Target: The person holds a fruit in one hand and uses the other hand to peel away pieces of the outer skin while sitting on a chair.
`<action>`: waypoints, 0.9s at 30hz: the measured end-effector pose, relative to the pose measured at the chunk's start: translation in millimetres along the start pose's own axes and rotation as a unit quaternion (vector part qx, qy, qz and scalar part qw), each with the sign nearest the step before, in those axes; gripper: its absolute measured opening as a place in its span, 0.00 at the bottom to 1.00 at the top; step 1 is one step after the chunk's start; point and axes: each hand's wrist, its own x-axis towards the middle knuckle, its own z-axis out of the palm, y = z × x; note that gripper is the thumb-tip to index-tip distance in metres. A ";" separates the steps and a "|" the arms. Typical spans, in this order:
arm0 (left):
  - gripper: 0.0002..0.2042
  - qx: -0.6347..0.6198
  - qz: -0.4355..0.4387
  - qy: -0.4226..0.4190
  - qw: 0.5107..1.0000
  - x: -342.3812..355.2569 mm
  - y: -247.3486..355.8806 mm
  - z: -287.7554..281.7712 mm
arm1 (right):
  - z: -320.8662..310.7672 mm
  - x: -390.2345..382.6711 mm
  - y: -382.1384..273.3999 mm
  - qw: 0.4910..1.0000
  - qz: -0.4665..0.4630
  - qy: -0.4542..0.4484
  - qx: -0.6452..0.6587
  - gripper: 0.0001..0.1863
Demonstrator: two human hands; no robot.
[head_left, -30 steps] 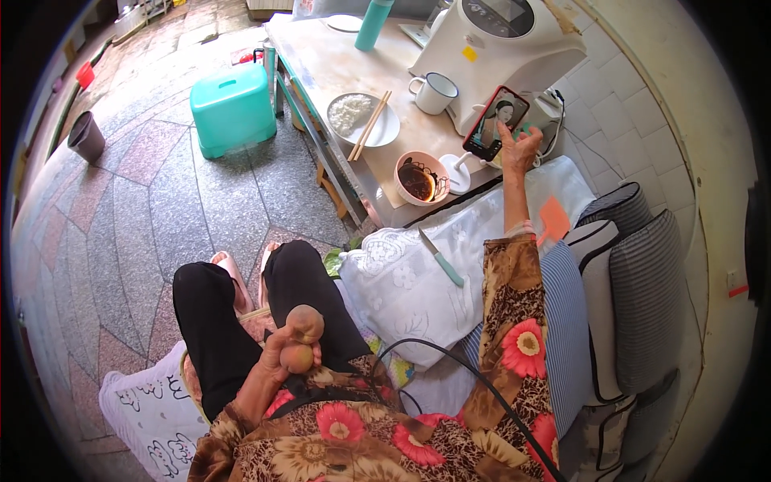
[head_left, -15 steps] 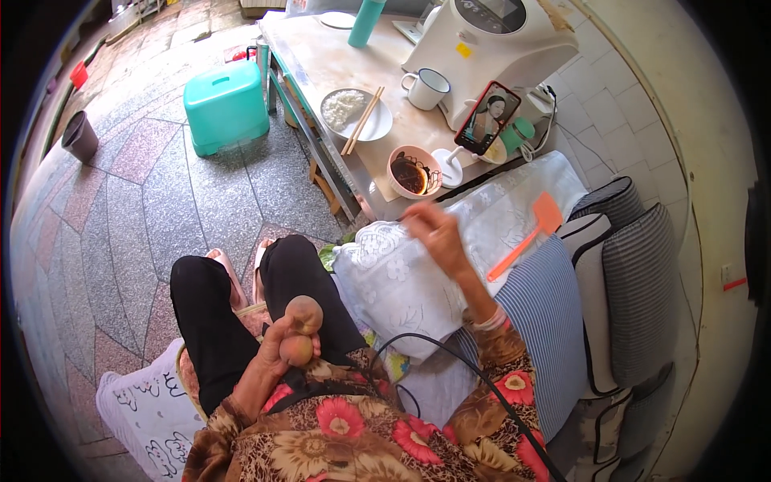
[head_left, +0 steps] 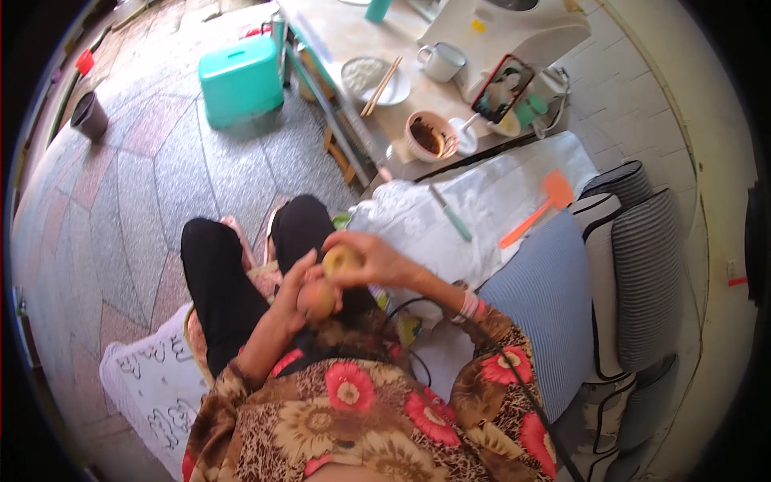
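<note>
Near centre, I'm gripping a reddish fruit (head_left: 316,301) in my left hand (head_left: 289,296) and a yellowish fruit (head_left: 340,261) just beyond in my right hand (head_left: 373,261), black cable (head_left: 411,302) looping close right, knife (head_left: 452,214) and orange paddle (head_left: 557,189) farther right.

Yellowish peach (head_left: 340,259) (prob., blurry), in R hand (head_left: 373,260), reddish peach (head_left: 316,300), L hand (head_left: 289,299)

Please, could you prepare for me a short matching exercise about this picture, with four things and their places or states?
Column one:
1. chopsticks
2. right hand
3. knife
4. turquoise stool

Column two:
A. stands on the floor
B. lie across the rice bowl
C. lies on the white cloth
D. grips the upper fruit

Right pairs: 1-B, 2-D, 3-C, 4-A.
</note>
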 end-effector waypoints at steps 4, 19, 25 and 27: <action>0.23 0.005 0.048 0.069 0.996 -7.6 4.7 2.9 | -5.8 -11.0 1.8 0.892 0.226 0.103 0.378 0.21; 0.22 -0.009 0.106 -0.012 0.994 -24.0 0.6 -2.9 | 28.1 -49.8 16.6 0.817 0.207 0.243 0.481 0.25; 0.21 0.001 0.138 0.025 0.990 -37.4 2.7 13.5 | 49.3 -86.9 37.3 0.908 0.291 0.214 0.212 0.22; 0.20 0.001 0.152 -0.004 0.988 -40.1 2.1 9.8 | 61.3 -100.0 48.4 0.937 0.261 0.213 0.093 0.21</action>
